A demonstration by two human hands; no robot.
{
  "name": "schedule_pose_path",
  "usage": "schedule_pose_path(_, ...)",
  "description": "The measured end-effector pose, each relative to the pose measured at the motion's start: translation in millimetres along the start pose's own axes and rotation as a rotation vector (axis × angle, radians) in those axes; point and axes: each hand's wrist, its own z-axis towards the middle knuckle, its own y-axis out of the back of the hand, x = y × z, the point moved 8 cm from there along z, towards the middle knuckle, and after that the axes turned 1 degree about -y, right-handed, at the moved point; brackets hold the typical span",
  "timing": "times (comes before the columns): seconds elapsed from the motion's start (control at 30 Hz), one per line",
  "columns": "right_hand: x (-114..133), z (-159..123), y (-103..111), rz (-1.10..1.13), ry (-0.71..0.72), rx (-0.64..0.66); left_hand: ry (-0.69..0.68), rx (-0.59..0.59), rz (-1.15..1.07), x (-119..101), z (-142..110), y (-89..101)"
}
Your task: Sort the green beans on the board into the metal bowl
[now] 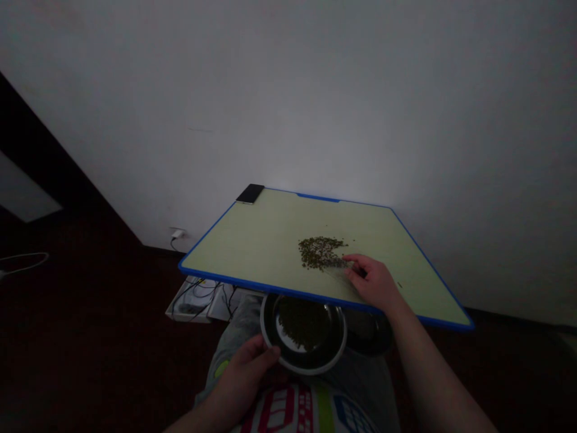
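Observation:
My left hand (246,370) grips the rim of a steel bowl (270,352) held just under the near edge of a pale green table with a blue rim (211,273). The bowl has small green beans in it. My right hand (372,281) rests on the tabletop with fingers curled, touching the near side of a heap of green beans (321,251). A thin trail of beans runs from the heap toward the table edge. A single stray bean (399,284) lies right of my hand.
A dark phone (250,193) lies at the table's far left corner. A second dark bowl (369,332) sits under the table edge to the right. Cables and a white tray (193,300) lie on the dark floor; a plug (178,233) sits in the wall.

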Motion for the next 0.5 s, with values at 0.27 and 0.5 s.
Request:
schedule_pose_path(0.27,-0.2,0.3,-0.8,-0.016,-0.007,-0.004,-0.011,0.013,-0.015,1.3,2.2,1.0)
schedule_pose_path(0.5,3.5,1.3,-2.8,-0.035,0.012,0.008,-0.016,0.015,-0.025,0.6,1.1,1.3)
